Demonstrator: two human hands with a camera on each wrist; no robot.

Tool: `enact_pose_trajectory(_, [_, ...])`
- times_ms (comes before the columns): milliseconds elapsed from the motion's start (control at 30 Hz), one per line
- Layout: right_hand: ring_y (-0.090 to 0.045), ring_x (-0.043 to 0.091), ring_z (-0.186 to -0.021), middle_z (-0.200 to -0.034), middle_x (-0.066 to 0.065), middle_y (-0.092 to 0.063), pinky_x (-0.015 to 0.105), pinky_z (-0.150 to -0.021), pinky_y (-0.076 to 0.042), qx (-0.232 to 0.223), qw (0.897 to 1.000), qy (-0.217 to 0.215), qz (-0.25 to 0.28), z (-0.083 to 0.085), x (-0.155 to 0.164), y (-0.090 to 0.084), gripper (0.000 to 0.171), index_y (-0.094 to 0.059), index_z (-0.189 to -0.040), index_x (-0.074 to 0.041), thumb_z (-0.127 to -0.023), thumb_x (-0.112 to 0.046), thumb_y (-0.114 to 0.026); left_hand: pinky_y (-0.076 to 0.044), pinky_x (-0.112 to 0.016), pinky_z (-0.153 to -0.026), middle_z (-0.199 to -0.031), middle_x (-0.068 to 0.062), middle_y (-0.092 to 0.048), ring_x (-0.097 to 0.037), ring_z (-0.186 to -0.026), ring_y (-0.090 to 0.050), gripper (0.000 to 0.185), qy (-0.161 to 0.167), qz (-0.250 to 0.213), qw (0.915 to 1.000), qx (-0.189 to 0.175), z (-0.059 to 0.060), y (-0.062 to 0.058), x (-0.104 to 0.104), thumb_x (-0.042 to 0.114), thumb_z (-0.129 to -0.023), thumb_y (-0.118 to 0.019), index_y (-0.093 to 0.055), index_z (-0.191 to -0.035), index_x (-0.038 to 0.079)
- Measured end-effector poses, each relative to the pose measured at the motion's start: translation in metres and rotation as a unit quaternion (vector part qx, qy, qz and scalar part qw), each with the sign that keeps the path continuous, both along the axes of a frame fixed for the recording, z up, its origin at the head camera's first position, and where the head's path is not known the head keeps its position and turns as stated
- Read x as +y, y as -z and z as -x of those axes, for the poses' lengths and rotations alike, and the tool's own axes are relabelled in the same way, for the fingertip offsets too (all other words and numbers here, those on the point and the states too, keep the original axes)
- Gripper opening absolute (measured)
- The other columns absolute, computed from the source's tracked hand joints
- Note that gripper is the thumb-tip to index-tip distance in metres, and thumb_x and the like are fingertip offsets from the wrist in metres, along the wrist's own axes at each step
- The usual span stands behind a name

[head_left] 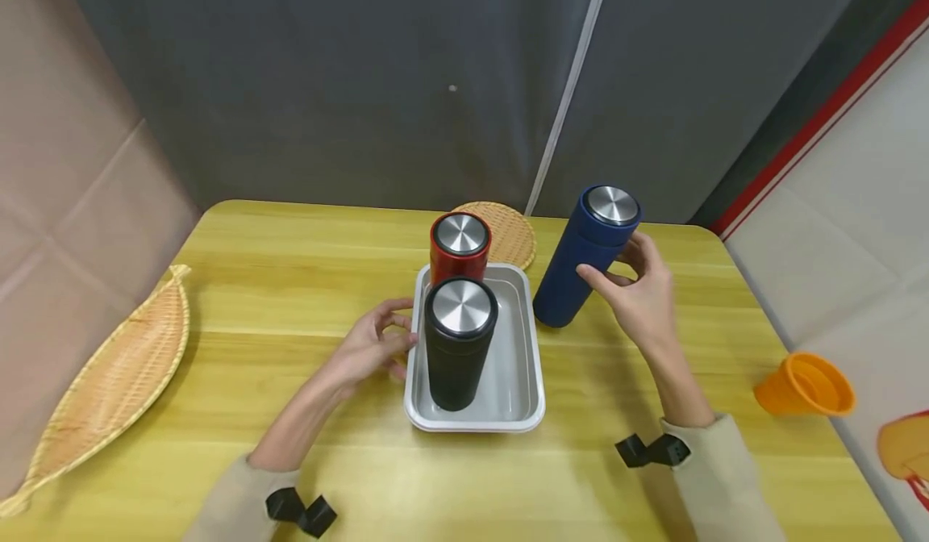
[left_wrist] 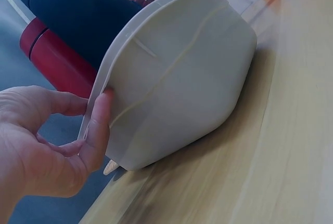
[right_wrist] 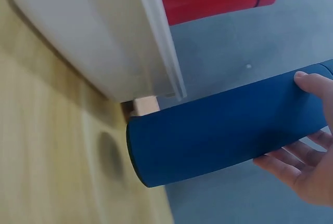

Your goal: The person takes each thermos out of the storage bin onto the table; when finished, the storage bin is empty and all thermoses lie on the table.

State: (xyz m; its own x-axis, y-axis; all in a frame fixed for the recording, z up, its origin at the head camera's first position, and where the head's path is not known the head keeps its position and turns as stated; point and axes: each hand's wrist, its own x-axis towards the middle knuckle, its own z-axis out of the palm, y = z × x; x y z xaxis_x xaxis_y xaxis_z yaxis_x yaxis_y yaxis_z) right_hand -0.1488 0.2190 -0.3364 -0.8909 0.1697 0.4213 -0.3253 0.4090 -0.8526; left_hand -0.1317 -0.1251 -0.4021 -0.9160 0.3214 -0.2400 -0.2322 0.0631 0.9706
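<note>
— Tally so far?
— Two flasks standing in the grey tray [head_left: 524,340]: red flask [head_left: 459,248] at the far end, black flask [head_left: 459,340] at the near end, both upright with steel lids up. Blue flask [head_left: 586,256] outside the tray, tilted on the tabletop [head_left: 290,284] just beside the tray's right rim, base down, top leaning right. Room showing in the tray's right half. By the look of it, two in, one left.
— Right grip?
— Right hand [head_left: 642,296] wrapped round the blue flask's upper half: thumb on the near side, fingers curled behind under the lid. Closed round it, firmly it seems.
— Clear of the tabletop?
— Hard to say; in the right wrist view, base very close to the wood beside the tray corner, contact not clear.
— Left grip?
— Left hand [head_left: 373,344] at the tray's left rim, thumb and fingers pinching the rim lightly, as in the left wrist view [left_wrist: 57,130]. Steadying the tray, probably.
— Anything else about?
— Round woven mat [head_left: 511,231] behind the tray, long woven basket [head_left: 116,381] at the left edge, orange cup [head_left: 806,385] lying far right.
</note>
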Motion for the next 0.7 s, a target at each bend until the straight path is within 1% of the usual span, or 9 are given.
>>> enact_pose_trajectory(167, [-0.058,0.01,-0.101,-0.117,0.006,-0.06,0.013,-0.076,-0.054,-0.022,1.0,0.004,-0.005,0.006,-0.001,0.01,0.065,-0.051,-0.136,-0.007,-0.078,-0.009,-0.081,-0.06,-0.043,-0.055,-0.117,-0.02,-0.047,-0.025,-0.07,-0.06,0.062,0.0,0.002,1.0,-0.003,0.001,0.0,0.0,0.0,-0.089,-0.061,-0.034,-0.144,0.003])
enact_pose_trajectory(333, [-0.058,0.011,-0.101,-0.118,0.008,-0.06,0.014,-0.078,-0.054,-0.033,0.999,0.004,0.002,0.013,0.0,0.014,0.065,-0.051,-0.136,-0.008,-0.078,-0.011,-0.081,-0.059,-0.037,-0.052,-0.116,-0.02,-0.047,-0.022,-0.073,-0.06,0.062,0.0,-0.001,1.0,0.003,0.003,-0.002,0.001,-0.001,-0.089,-0.061,-0.033,-0.144,0.003])
enact_pose_trajectory(500, [-0.058,0.011,-0.102,-0.119,0.009,-0.061,0.017,-0.08,-0.055,-0.038,0.999,0.001,-0.004,0.019,0.002,0.017,0.066,-0.05,-0.136,-0.008,-0.078,-0.012,-0.081,-0.059,-0.036,-0.052,-0.116,-0.019,-0.048,-0.02,-0.073,-0.06,0.063,-0.003,-0.005,1.0,-0.004,0.003,-0.004,0.002,-0.003,-0.089,-0.059,-0.032,-0.145,0.003])
enact_pose_trajectory(700, [-0.058,0.012,-0.102,-0.119,0.01,-0.06,0.016,-0.08,-0.055,-0.038,0.999,-0.001,-0.001,0.02,0.0,0.022,0.066,-0.05,-0.135,-0.007,-0.078,-0.012,-0.081,-0.059,-0.036,-0.053,-0.117,-0.018,-0.047,-0.018,-0.074,-0.06,0.063,0.0,-0.015,0.9998,-0.014,0.002,-0.004,0.001,-0.004,-0.089,-0.058,-0.031,-0.145,0.004])
